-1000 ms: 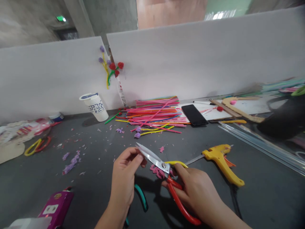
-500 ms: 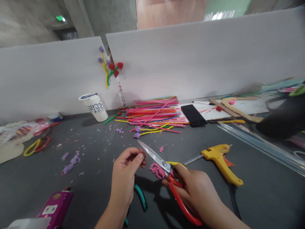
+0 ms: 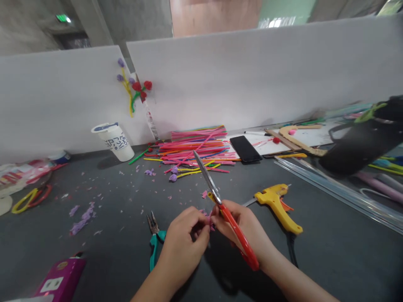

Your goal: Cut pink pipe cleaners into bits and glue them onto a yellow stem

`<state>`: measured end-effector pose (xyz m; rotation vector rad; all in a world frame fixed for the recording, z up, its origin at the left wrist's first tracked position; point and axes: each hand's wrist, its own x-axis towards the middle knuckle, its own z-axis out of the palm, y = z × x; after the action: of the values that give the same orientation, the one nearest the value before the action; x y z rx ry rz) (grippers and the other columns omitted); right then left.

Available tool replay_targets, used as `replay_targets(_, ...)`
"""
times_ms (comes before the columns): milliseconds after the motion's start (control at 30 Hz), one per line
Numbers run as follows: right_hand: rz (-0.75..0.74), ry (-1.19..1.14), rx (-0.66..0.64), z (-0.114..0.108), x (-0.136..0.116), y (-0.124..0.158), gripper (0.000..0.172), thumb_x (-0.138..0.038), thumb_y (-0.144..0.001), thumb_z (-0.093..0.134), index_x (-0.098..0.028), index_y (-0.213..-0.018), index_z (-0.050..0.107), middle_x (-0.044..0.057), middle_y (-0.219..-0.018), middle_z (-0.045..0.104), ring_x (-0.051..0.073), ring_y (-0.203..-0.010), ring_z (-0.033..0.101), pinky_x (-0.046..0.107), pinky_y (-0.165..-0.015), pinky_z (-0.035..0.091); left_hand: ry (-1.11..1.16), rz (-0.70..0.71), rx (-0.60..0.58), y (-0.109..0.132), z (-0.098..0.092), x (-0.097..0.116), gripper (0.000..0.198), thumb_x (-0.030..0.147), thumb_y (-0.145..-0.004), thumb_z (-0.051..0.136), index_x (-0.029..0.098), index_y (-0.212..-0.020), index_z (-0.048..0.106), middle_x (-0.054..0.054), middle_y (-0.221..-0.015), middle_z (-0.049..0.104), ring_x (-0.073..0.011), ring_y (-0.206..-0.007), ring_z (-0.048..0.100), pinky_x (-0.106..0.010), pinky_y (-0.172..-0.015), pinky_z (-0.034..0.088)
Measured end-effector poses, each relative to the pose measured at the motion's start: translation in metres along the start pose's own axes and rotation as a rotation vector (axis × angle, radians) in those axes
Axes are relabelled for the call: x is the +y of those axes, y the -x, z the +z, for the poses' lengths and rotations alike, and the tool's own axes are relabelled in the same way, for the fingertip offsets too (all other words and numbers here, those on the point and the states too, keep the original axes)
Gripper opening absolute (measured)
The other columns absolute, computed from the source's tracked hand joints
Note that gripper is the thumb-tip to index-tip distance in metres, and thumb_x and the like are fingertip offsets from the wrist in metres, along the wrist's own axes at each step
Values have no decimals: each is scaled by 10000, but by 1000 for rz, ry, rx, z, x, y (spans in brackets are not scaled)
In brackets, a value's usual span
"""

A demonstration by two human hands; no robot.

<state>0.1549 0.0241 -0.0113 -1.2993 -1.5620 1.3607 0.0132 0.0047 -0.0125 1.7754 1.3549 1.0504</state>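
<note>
In the head view my left hand (image 3: pixel 185 239) is closed in a pinch on a small pink fuzzy strip (image 3: pixel 208 218), mostly covered by the fingers. My right hand (image 3: pixel 247 228) is wrapped round the red handle of a pair of scissors (image 3: pixel 208 174), whose blades look shut and point up and away. Its thumb and fingertips meet the left fingertips at the pink strip. More pink bits show just behind the fingers. Beside my left wrist lie teal-handled pliers (image 3: pixel 154 239), jaws pointing away.
Pink and red pipe cleaners (image 3: pixel 195 151) lie along the white partition (image 3: pixel 252 84), near a phone (image 3: pixel 245 149) and a white cup (image 3: pixel 116 142). On the right are a yellow glue gun (image 3: pixel 278 205) and a black bottle (image 3: pixel 355 142). Purple scraps (image 3: pixel 83 220) and a magenta box (image 3: pixel 61 277) sit left.
My hands have come together; the right fingertips now touch the strip at my left hand. The scissors have swung more upright, and the pliers have come into fuller view. The view has shifted right.
</note>
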Motion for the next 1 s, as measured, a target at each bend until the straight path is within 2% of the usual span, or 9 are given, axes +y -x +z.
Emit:
replay_targets(100,15,-17,-26,0,1,0,69,-213,-685,489,-178,-638,452,-86,-501,353,44,-379,334,154,-353,292,37,-30,-24,0,0,0,134,106,-708,522,188,-626,589,-2,-636,536,-135,-598,499,-231,-570,376)
replay_targets(167,18,-42,-45,-1,2,0,73,-216,-685,487,-178,-633,452,-85,-503,366,42,-371,344,150,-340,286,167,-143,-69,-1,-2,1,109,116,-691,546,178,-624,606,-5,-621,545,-130,-580,500,-230,-559,379)
replay_targets(300,40,-161,-84,-1,4,0,113,-285,-702,513,-181,-686,472,-86,-502,431,32,-333,328,147,-317,282,621,-468,-236,-5,-5,0,114,203,-715,565,137,-679,651,-19,-581,555,-107,-501,499,-218,-501,384)
replay_targets(367,46,-203,-98,-1,5,0,132,-304,-701,529,-180,-713,483,-83,-494,461,32,-324,326,145,-313,279,748,-540,-271,-5,-6,0,109,219,-696,602,126,-686,658,-31,-623,576,-92,-495,505,-204,-492,382)
replay_targets(467,45,-200,-108,0,5,0,141,-309,-702,536,-181,-737,488,-89,-469,451,35,-315,326,146,-311,277,791,-587,-263,-4,-4,3,87,214,-643,659,129,-642,645,-28,-614,588,-75,-470,497,-187,-468,368)
replay_targets(600,-42,-50,-34,-3,6,0,188,-365,-723,515,-184,-694,470,-78,-492,422,54,-370,358,168,-364,314,725,-553,-119,-4,-5,4,106,222,-610,687,138,-594,626,4,-535,556,-74,-450,477,-185,-458,359)
replay_targets(700,-153,238,48,-6,8,2,264,-418,-688,562,-195,-647,428,-58,-538,439,84,-472,402,190,-449,331,656,-475,57,-7,-10,-1,96,222,-613,693,153,-616,626,29,-520,551,-72,-475,483,-177,-490,373)
replay_targets(800,-179,530,48,-6,10,7,288,-425,-660,604,-208,-703,420,-59,-539,476,98,-466,395,198,-449,289,661,-417,214,-10,-16,-6,79,208,-624,680,161,-649,622,36,-567,569,-71,-509,493,-170,-504,381)
replay_targets(1000,-270,859,58,1,13,12,339,-512,-655,589,-203,-745,482,-18,-558,537,139,-464,466,215,-441,251,736,-356,358,-12,-23,-3,45,129,-623,628,147,-597,596,41,-528,539,-66,-480,455,-164,-470,361)
